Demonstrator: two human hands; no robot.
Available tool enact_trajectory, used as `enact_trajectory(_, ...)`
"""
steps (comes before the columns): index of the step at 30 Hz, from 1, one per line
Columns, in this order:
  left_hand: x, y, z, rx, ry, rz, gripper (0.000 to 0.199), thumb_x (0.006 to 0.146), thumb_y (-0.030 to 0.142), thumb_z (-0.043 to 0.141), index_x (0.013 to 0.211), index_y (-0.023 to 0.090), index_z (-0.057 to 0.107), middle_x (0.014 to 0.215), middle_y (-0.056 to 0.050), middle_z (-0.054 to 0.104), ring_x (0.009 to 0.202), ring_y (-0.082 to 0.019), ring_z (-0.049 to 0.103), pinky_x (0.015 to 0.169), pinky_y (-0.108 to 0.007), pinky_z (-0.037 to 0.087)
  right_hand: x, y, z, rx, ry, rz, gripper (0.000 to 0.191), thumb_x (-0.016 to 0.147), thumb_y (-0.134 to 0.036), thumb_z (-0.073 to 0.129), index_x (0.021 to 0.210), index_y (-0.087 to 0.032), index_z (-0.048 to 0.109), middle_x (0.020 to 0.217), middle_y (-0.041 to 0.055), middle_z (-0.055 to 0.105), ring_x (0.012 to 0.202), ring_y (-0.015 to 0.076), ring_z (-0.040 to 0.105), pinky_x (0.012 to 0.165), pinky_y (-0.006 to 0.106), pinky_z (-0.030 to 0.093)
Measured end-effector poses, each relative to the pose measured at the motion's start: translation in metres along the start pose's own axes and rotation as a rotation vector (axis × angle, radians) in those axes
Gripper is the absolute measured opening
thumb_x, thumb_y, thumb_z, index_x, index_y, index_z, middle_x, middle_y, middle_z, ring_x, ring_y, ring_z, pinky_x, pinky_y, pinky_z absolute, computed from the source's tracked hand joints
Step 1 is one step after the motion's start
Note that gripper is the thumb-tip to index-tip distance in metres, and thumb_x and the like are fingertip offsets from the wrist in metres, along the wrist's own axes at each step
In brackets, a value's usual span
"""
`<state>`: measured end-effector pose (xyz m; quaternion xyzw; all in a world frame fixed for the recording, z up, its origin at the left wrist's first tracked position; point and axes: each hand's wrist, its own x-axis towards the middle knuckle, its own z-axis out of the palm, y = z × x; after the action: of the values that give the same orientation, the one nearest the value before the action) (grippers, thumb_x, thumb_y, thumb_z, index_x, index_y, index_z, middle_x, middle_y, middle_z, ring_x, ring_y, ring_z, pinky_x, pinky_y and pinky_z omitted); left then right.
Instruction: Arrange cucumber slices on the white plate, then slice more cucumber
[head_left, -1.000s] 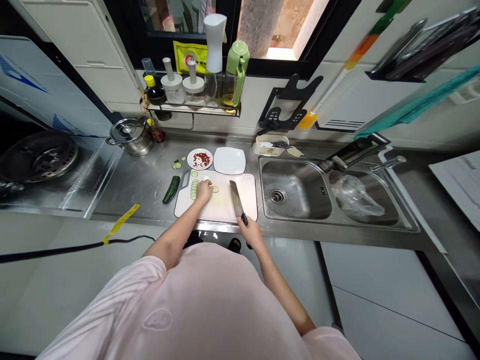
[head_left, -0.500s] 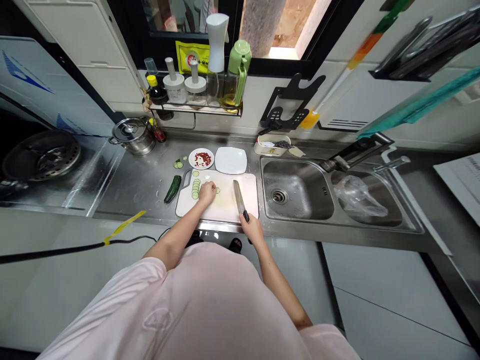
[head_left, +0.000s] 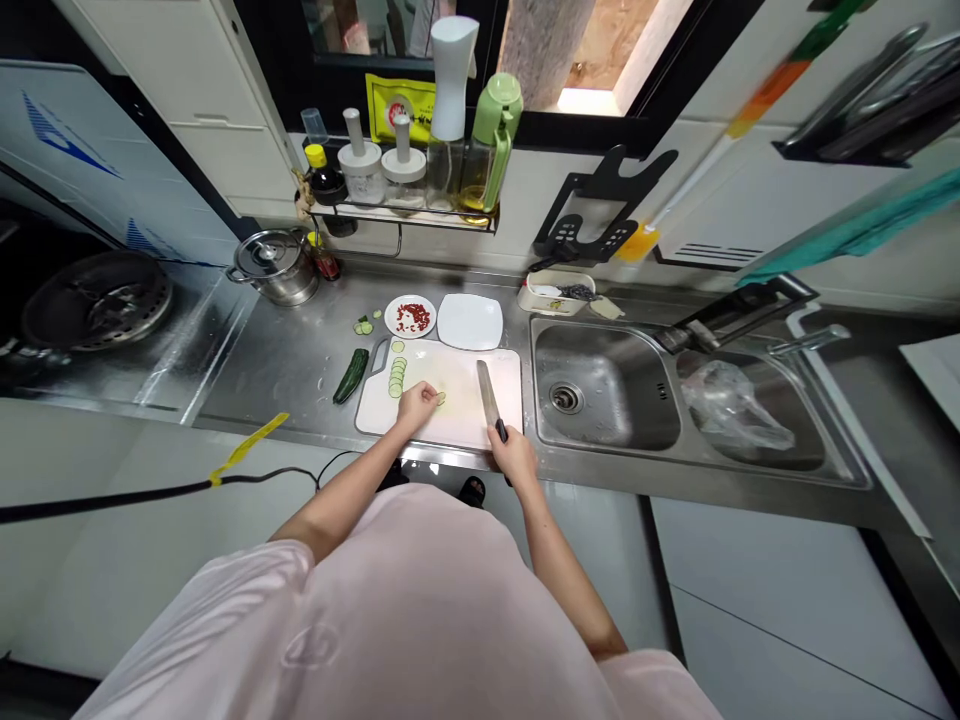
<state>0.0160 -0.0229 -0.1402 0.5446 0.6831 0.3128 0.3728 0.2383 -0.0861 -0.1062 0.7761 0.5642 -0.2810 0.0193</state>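
My left hand (head_left: 418, 405) is over the middle of a white cutting board (head_left: 466, 425), fingers pinched, with a cucumber slice (head_left: 440, 399) at the fingertips. To its upper left, a short column of overlapping cucumber slices (head_left: 397, 377) lies on the board. Closed round the black handle of a kitchen knife (head_left: 489, 392) is my right hand (head_left: 515, 456), at the board's lower right edge. The blade points away from me and rests on or just over the board; I cannot tell which. An uncut piece of cucumber (head_left: 350, 376) lies on the steel counter, left of the board.
Behind the board stand a white plate of chopped red pieces (head_left: 412, 317) and a white square plate (head_left: 470, 322). Cucumber scraps (head_left: 364, 325) lie nearby. A lidded pot (head_left: 277, 268) is at left, a double sink (head_left: 600, 385) at right. A rack (head_left: 405, 213) holds bottles and jars.
My left hand and the slice at its fingertips have come slightly nearer to me across the board. The knife keeps its place on the right side. The whole view has shifted a little.
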Motion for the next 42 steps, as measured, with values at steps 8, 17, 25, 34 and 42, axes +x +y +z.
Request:
enact_trajectory(8, -0.016, -0.018, -0.029, 0.059, 0.12, -0.065, 0.019, 0.075, 0.039, 0.061, 0.075, 0.02, 0.06, 0.069, 0.001, 0.063, 0.064, -0.012, 0.057, 0.063, -0.022, 0.043, 0.008, 0.001, 0.003, 0.016, 0.02, -0.015, 0.056, 0.09, -0.061, 0.03, 0.1, -0.019, 0.065, 0.099, 0.0116, 0.067, 0.093, 0.0244, 0.062, 0.072, 0.028, 0.042)
enact_trajectory(17, -0.008, -0.041, -0.058, 0.26, 0.233, -0.167, 0.009, 0.075, 0.028, 0.058, 0.081, 0.021, 0.06, 0.076, 0.001, 0.066, 0.07, -0.013, 0.059, 0.065, -0.023, 0.04, 0.009, 0.0, 0.001, 0.004, 0.005, -0.018, 0.057, 0.09, -0.061, 0.029, 0.102, -0.018, 0.065, 0.099, 0.0124, 0.067, 0.094, 0.0243, 0.062, 0.072, 0.028, 0.041)
enact_trajectory(25, -0.011, -0.037, -0.062, 0.46, 0.235, -0.218, 0.01, 0.079, 0.029, 0.054, 0.086, 0.024, 0.06, 0.082, 0.0, 0.068, 0.081, -0.018, 0.06, 0.074, -0.028, 0.036, 0.009, 0.0, 0.0, -0.002, 0.01, -0.024, 0.056, 0.09, -0.06, 0.029, 0.1, -0.018, 0.065, 0.098, 0.0125, 0.067, 0.093, 0.0243, 0.062, 0.072, 0.028, 0.041)
enact_trajectory(34, -0.013, -0.034, -0.06, 0.489, 0.244, -0.205, 0.012, 0.08, 0.028, 0.052, 0.09, 0.024, 0.059, 0.086, -0.002, 0.067, 0.089, -0.02, 0.06, 0.079, -0.031, 0.035, 0.01, 0.001, 0.0, -0.016, 0.009, -0.024, 0.057, 0.09, -0.061, 0.028, 0.101, -0.018, 0.064, 0.097, 0.0127, 0.067, 0.093, 0.0244, 0.062, 0.073, 0.028, 0.041)
enact_trajectory(42, 0.005, -0.029, -0.063, 0.41, 0.291, -0.142, 0.019, 0.081, 0.032, 0.052, 0.096, 0.023, 0.06, 0.085, -0.002, 0.065, 0.086, -0.018, 0.059, 0.077, -0.028, 0.039, 0.01, 0.001, -0.001, -0.047, -0.008, -0.021, 0.058, 0.091, -0.06, 0.026, 0.105, -0.018, 0.063, 0.1, 0.0134, 0.067, 0.095, 0.025, 0.062, 0.076, 0.031, 0.042)
